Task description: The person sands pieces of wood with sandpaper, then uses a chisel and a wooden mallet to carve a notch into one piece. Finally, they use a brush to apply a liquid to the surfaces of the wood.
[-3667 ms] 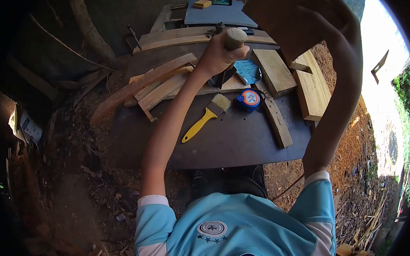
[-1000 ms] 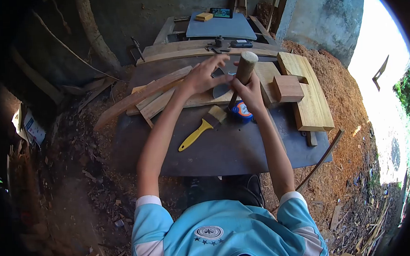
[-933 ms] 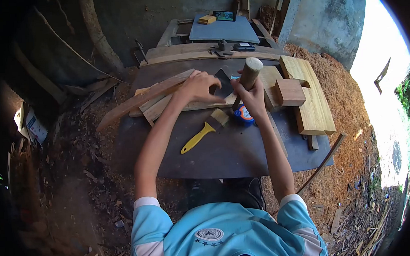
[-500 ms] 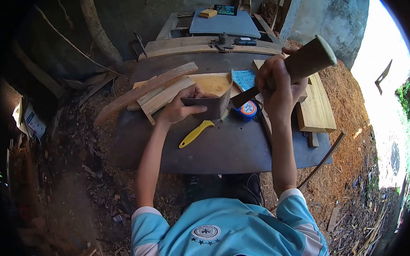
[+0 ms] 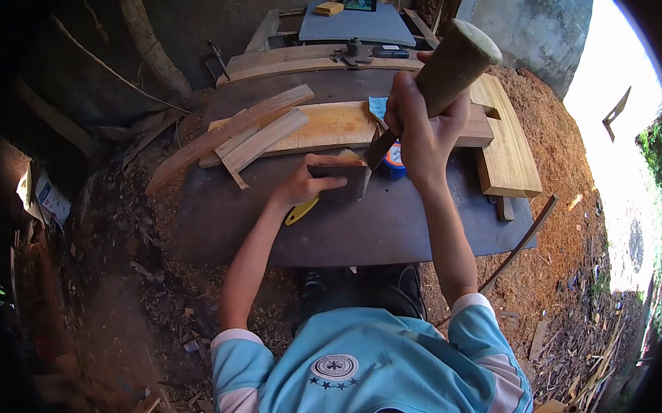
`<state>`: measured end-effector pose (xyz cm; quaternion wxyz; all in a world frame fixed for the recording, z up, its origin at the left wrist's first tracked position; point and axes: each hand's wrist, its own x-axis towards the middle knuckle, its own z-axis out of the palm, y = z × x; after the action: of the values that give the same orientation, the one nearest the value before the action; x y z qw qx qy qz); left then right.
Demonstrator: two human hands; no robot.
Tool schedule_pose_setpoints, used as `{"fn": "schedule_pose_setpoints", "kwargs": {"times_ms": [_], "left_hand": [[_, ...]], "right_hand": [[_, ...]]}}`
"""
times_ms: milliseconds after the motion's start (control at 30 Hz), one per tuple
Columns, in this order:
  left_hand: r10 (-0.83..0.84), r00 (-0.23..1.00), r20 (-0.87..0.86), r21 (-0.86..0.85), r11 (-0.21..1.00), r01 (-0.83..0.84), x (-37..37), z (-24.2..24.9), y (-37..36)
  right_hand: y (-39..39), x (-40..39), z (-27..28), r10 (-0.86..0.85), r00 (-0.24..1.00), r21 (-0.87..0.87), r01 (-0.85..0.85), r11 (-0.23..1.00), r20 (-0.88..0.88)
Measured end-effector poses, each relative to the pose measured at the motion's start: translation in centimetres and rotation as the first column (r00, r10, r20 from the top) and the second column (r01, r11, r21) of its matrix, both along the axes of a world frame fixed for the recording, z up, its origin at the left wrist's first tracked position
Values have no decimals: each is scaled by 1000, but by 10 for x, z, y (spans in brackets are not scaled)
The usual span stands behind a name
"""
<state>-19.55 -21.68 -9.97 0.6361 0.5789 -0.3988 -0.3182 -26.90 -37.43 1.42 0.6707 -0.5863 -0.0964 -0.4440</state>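
A bent, dark brown sheet of sandpaper [image 5: 342, 184] is pinched in my left hand [image 5: 305, 182], thumb on the near face and fingers behind it. My right hand [image 5: 425, 136] is wrapped round the thick wooden handle of a chisel [image 5: 458, 62], whose butt points up and to the right. The chisel's dark flat blade slants down left, its end right at the sandpaper's right edge. Below my left hand, a yellow-handled tool [image 5: 302, 211] lies partly covered on the dark table [image 5: 303, 241]. A blue and orange tape measure [image 5: 394, 161] sits behind the blade, partly hidden.
Wooden boards [image 5: 335, 124] and a curved wood piece [image 5: 232, 137] lie across the table. A mortised block [image 5: 510, 173] stands at the right, and a blue paper sheet [image 5: 378, 107] is behind the chisel. A phone [image 5: 357, 2] stands at the back. Sawdust covers the ground.
My right hand has moved left and tipped the chisel more upright. The sandpaper has come down slightly, now covering part of the yellow-handled tool. The view has shifted a little.
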Motion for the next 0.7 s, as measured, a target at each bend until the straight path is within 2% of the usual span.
{"fn": "schedule_pose_setpoints", "kwargs": {"times_ms": [133,233,333,367,433,500,633,700], "left_hand": [[24,999,22,45,999,-25,-4,-1,3],[-7,971,239,116,993,-21,3,-1,7],[159,952,263,41,984,-175,-5,24,13],[161,851,500,139,955,-263,-15,39,10],[53,516,855,243,838,-489,-45,67,-3],[69,462,884,210,824,-525,-47,37,-11],[139,407,903,104,848,-520,-47,27,-17],[174,402,899,66,854,-517,-49,23,-18]], "right_hand": [[5,3,-12,-91,994,-175,101,979,65],[6,6,-10,-100,991,-177,115,977,92],[10,1,-4,-89,995,-150,96,984,52],[11,2,-5,-82,996,-118,86,989,39],[13,6,-10,-55,998,-57,55,997,2],[15,6,-11,-14,999,-62,11,998,-47],[9,15,-29,70,977,-62,-84,995,-203],[8,20,-35,91,977,43,-84,996,-194]]}}
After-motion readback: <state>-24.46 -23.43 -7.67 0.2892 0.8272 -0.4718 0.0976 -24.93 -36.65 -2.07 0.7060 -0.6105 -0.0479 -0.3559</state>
